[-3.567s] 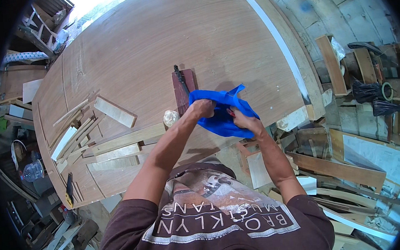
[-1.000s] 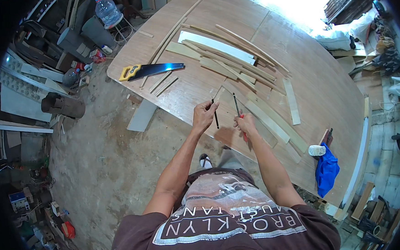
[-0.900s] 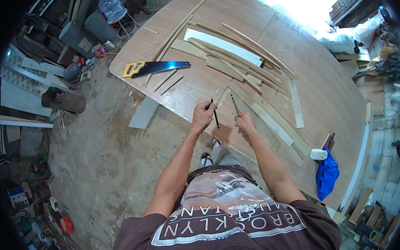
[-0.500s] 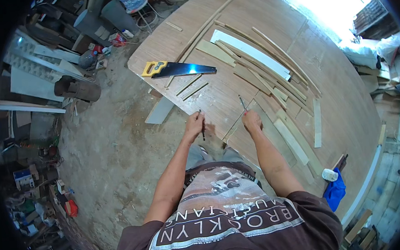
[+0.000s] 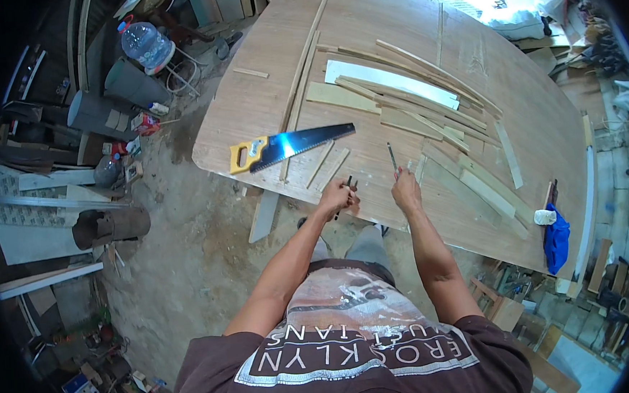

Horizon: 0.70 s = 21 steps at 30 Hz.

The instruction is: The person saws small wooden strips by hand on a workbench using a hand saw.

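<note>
My left hand [image 5: 336, 198] is closed around a short dark stick-like thing [image 5: 350, 179], just over the near edge of the wooden panel table. Its ends poke out above and below my fist, and I cannot make out its kind. My right hand [image 5: 406, 189] grips a slim tool with a dark, narrow shaft [image 5: 392, 156] pointing away from me. Some red shows where the shaft meets my fingers. Ahead of my left hand lies a handsaw [image 5: 304, 141] with a yellow handle. Thin wooden strips [image 5: 328, 165] rest between the saw and that hand.
On the large wooden panel table [image 5: 237, 115] lie several long strips [image 5: 429, 70] and a white board [image 5: 387, 82]. A blue cloth or bag [image 5: 557, 239] hangs at its right edge. To the left stand a water jug [image 5: 147, 47] on a stool and a rusty metal cylinder [image 5: 111, 227].
The view has shifted, so the table and saw appear lower and farther left-tilted. Both hands keep hold of their things; my left hand now sits nearer my right.
</note>
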Motion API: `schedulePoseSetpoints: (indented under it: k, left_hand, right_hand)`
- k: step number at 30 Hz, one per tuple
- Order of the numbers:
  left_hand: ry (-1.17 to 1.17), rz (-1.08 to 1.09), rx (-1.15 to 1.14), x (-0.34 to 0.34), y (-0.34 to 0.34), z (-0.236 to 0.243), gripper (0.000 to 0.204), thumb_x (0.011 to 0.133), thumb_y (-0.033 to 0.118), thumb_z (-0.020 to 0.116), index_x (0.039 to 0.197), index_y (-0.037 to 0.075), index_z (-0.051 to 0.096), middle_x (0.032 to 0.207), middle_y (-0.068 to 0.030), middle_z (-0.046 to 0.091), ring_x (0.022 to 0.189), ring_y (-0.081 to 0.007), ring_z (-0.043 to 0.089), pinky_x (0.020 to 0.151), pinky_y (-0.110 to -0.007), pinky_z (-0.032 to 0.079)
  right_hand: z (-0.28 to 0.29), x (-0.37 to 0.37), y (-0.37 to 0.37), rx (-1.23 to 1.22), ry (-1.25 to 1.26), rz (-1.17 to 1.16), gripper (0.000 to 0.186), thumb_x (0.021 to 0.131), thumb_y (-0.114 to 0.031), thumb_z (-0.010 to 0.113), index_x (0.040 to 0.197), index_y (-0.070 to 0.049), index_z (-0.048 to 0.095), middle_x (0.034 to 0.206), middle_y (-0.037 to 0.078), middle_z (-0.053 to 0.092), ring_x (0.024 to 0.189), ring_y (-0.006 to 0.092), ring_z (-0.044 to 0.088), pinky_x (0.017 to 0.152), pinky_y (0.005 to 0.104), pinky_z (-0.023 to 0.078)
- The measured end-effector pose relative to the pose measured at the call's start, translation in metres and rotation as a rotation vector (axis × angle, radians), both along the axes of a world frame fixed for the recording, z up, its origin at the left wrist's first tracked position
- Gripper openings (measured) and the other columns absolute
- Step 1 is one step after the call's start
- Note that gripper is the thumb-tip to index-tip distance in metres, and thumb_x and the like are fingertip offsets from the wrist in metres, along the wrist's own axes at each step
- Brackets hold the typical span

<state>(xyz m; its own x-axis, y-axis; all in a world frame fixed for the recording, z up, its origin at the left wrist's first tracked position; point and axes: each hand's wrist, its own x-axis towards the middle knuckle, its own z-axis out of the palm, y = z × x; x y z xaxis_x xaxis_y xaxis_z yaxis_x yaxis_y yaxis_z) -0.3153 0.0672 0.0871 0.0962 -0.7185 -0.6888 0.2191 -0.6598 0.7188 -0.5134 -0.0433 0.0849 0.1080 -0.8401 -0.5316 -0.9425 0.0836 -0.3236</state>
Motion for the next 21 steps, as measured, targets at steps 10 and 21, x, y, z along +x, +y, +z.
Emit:
schedulePoseSetpoints:
  k: [10,21]
  left_hand:
    - [0.002,0.174,-0.026,0.059,0.039,0.014,0.015,0.091,0.008,0.066,0.103,-0.001,0.069,0.083,-0.0065,0.069,0.065,-0.0103,0.064,0.059,-0.025,0.053]
    - [-0.067,-0.045,-0.157,0.064,0.046,0.028,0.017,0.091,0.015,0.068,0.093,-0.001,0.071,0.078,-0.0026,0.068,0.064,-0.0081,0.061,0.059,-0.024,0.05]
  right_hand:
    - [0.024,0.05,0.028,-0.547,-0.26,0.235,0.043,0.089,-0.009,0.058,0.129,0.002,0.049,0.114,0.025,0.057,0.103,0.0421,0.06,0.093,0.0491,0.047]
    - [0.045,0.098,0.099,-0.44,-0.448,0.474,0.03,0.09,-0.017,0.057,0.118,-0.006,0.059,0.099,0.02,0.066,0.088,0.0403,0.065,0.075,0.0486,0.053]
